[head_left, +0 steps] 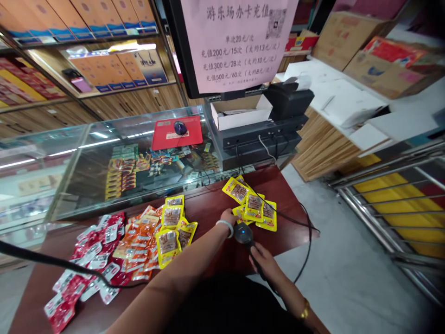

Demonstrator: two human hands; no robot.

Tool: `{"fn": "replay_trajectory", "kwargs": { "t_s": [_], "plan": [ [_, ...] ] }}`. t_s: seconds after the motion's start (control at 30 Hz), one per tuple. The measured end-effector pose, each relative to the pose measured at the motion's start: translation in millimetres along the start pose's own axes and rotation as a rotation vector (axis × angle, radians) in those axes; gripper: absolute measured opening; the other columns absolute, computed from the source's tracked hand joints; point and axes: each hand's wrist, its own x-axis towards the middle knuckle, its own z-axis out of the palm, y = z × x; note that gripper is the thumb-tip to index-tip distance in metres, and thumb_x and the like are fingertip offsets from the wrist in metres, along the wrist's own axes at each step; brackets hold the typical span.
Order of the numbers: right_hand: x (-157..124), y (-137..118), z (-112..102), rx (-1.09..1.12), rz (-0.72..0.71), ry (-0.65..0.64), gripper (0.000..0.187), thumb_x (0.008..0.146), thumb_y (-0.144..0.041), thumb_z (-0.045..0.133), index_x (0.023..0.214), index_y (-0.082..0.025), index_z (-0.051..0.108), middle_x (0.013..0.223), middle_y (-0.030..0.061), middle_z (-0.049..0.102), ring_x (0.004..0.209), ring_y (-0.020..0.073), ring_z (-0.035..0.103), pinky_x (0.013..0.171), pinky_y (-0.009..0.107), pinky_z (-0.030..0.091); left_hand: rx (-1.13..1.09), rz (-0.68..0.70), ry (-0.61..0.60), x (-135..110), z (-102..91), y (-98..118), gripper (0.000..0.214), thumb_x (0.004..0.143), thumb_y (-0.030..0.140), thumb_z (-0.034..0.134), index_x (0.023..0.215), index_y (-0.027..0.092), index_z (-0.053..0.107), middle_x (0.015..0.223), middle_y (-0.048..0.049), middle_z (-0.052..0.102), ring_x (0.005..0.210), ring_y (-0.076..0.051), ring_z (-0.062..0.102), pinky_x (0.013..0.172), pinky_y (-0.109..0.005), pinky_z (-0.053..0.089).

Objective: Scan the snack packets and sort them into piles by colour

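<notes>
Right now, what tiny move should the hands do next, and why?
Perhaps the left hand should slide the nearest yellow packet closer to the scanner, because its fingers are at that packet's edge and the right hand holds the scanner close by.

2 hands (264, 258), 1 scanner (244, 233), 1 mouse (180, 127) — pkts (255, 207) overlapped, qty unclear

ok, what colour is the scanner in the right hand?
The scanner is black, with a small blue light; best in the head view.
</notes>
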Motion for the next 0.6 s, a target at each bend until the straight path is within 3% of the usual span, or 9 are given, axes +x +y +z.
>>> {"fn": "replay_trajectory", "kwargs": {
  "t_s": [0.1, 0.2, 0.4, 0.6],
  "plan": [
    [2, 0, 5, 0.003, 0.022, -0.006, 0.082, 0.063, -0.078, 0.066, 0.115, -0.017, 0.054, 0.045, -0.0107, 0.045, 0.036, 0.0072, 0.036, 0.036, 0.018, 0.026, -0.056, -0.039, -0.047, -10, -19.5, -2, 0.022, 0.063, 0.012, 0.08, 0.079, 0.012, 0.065, 0.059, 0.0007, 0.063, 0.044, -0.006, 0.047, 0.042, -0.018, 0.032],
    [5, -2, 11, 0.004, 0.04, -0.026, 0.081, 0.061, -0.078, 0.067, 0.113, -0.018, 0.055, 0.045, -0.0114, 0.042, 0.037, 0.008, 0.037, 0.036, 0.018, 0.026, -0.132, -0.081, -0.065, -31, -57.1, -14, 0.019, 0.068, 0.017, 0.077, 0.082, 0.013, 0.064, 0.059, 0.001, 0.062, 0.038, -0.004, 0.037, 0.037, -0.017, 0.019],
    [13, -15, 34, -0.034, 0.041, -0.15, 0.066, 0.068, -0.075, 0.065, 0.103, -0.02, 0.054, 0.049, -0.0106, 0.044, 0.038, 0.0065, 0.036, 0.037, 0.018, 0.028, -0.624, -0.147, 0.007, -77, -134.7, -59, 0.028, 0.068, 0.016, 0.076, 0.08, 0.017, 0.051, 0.054, 0.0083, 0.049, 0.037, -0.001, 0.033, 0.038, -0.011, 0.016],
    [24, -34, 70, -0.127, -0.03, -0.278, 0.052, 0.077, -0.07, 0.061, 0.089, -0.021, 0.052, 0.055, -0.0085, 0.048, 0.039, 0.0062, 0.038, 0.039, 0.019, 0.03, -0.863, -0.066, 0.132, -102, -166.2, -85, 0.033, 0.07, 0.015, 0.076, 0.078, 0.018, 0.044, 0.055, 0.0098, 0.043, 0.038, 0.0, 0.033, 0.038, -0.011, 0.018]
  ]
}}
